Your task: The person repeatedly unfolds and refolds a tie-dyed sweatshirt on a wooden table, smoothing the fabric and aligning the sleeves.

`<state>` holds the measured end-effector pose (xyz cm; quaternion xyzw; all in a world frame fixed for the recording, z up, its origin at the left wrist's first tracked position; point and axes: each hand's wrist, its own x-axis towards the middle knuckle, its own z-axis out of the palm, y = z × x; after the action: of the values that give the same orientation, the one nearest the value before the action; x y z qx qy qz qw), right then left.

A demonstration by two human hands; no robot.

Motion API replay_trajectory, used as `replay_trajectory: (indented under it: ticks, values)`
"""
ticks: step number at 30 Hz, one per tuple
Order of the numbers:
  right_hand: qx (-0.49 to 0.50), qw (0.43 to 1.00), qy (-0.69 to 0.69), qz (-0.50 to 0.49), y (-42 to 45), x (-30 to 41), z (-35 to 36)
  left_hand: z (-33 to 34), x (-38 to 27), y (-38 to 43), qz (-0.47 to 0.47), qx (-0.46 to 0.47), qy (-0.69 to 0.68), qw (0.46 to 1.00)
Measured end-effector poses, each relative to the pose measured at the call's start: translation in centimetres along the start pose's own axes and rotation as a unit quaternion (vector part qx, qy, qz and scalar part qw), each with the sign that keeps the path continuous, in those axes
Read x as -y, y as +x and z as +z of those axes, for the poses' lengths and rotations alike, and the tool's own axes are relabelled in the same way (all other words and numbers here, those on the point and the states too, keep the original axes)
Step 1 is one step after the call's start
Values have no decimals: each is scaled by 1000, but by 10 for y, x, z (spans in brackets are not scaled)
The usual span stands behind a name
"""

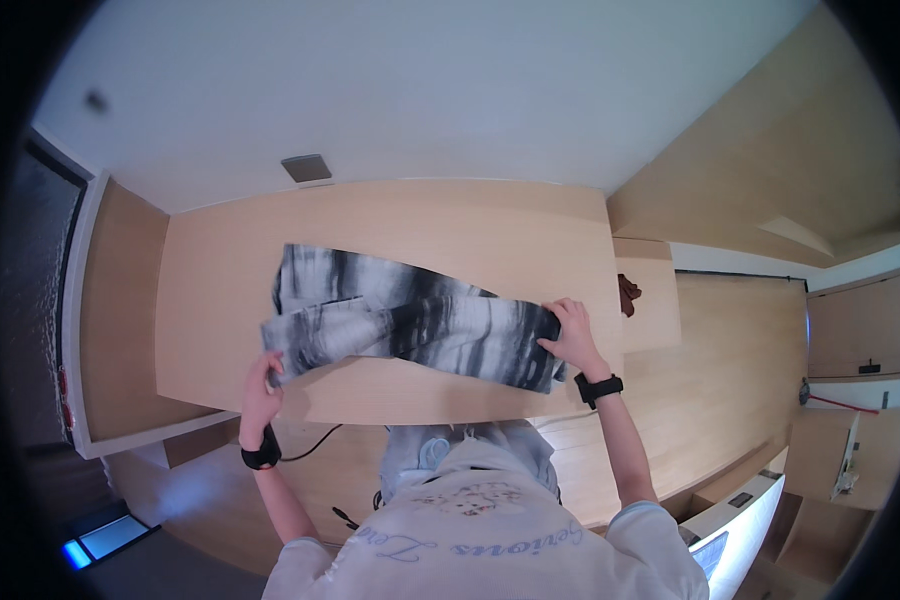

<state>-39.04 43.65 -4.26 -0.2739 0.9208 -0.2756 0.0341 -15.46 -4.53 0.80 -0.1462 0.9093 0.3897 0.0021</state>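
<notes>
A black, white and grey patterned cloth garment (450,330), which looks like a pair of trousers, lies spread on a pale wooden desk (217,300). Its two long parts overlap near the middle and part towards the left. My left hand (262,390) pinches the lower left corner of the nearer part between thumb and fingers. At the other end, my right hand (570,334) grips the dark right edge, thumb and fingers apart along it. Each wrist wears a black band.
A grey wall plate (307,168) is set behind the desk. To the right, a small brown item (628,295) rests on a lower wooden surface. A window sill (127,300) borders the left side. A black cable (315,446) hangs below the desk's front edge.
</notes>
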Motion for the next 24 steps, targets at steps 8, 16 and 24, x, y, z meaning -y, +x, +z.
replay_trajectory:
  ticks: [8, 16, 24]
  values:
    - [129, 982, 129, -47, -72, 80, -1, 13, 35, 14, 58, -132, 89, 986]
    - [43, 988, 89, 119, -126, 82, 35, 11, 72, 60, 78, -18, 228, 970]
    - [45, 972, 98, 208, -135, 54, 57, -19, 88, 57, 118, -27, 229, 966]
